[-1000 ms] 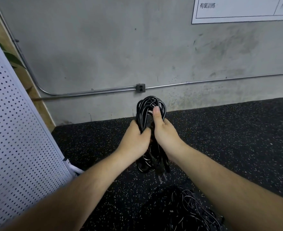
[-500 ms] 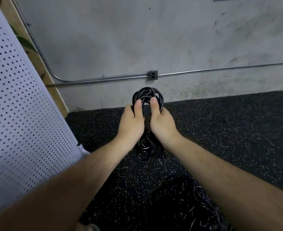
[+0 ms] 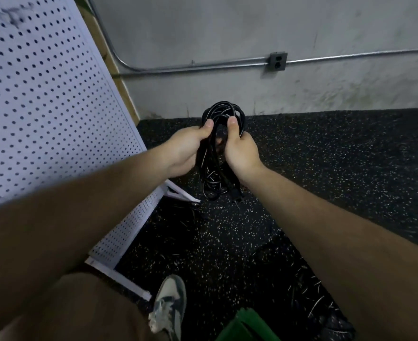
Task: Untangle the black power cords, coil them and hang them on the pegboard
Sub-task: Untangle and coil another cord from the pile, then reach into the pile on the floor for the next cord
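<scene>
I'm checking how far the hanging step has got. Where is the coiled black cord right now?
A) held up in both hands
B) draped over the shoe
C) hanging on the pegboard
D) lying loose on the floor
A: the left hand and right hand each grip one side of the coiled cord, off the floor and beside the pegboard.

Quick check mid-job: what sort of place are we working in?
Likely a gym or utility room: speckled black rubber floor, bare concrete wall with an exposed metal conduit and outlet box, plus a white pegboard beside the coiled cord that the left hand and right hand grip.
</scene>
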The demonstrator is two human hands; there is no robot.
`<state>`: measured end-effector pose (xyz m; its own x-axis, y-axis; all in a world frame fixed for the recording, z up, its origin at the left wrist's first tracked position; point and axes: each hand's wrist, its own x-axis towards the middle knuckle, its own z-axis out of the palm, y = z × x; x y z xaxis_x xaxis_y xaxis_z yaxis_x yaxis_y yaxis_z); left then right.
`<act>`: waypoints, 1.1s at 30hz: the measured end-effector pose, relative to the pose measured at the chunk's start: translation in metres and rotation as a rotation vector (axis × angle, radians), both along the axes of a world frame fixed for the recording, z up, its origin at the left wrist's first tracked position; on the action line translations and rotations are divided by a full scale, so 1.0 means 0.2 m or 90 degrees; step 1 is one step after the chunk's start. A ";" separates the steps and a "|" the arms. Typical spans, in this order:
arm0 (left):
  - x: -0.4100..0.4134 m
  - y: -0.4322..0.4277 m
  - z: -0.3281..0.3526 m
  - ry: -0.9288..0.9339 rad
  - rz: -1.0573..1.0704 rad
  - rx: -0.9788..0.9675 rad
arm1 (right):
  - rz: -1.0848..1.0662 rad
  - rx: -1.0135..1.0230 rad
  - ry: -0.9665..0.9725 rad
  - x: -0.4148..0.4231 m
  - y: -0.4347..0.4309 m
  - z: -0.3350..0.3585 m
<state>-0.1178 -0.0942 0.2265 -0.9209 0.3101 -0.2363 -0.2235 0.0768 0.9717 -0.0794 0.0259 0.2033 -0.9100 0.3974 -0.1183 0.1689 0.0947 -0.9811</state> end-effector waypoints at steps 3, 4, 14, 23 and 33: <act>-0.07 -0.15 -0.08 -0.069 -0.038 0.046 | 0.031 0.000 -0.011 -0.08 -0.09 -0.09; -0.08 -0.20 -0.13 -0.083 -0.034 0.052 | 0.050 0.007 -0.022 -0.10 -0.12 -0.13; 0.01 -0.59 -1.15 -0.260 0.149 0.003 | 0.252 0.114 -0.330 -0.22 -0.49 -0.92; 0.19 -0.64 -1.82 -0.373 0.088 -0.093 | 0.241 0.127 -0.480 -0.03 -0.55 -1.56; 0.23 -0.43 -2.00 -0.294 -0.003 -0.301 | -0.046 -0.043 -0.522 0.12 -0.44 -1.85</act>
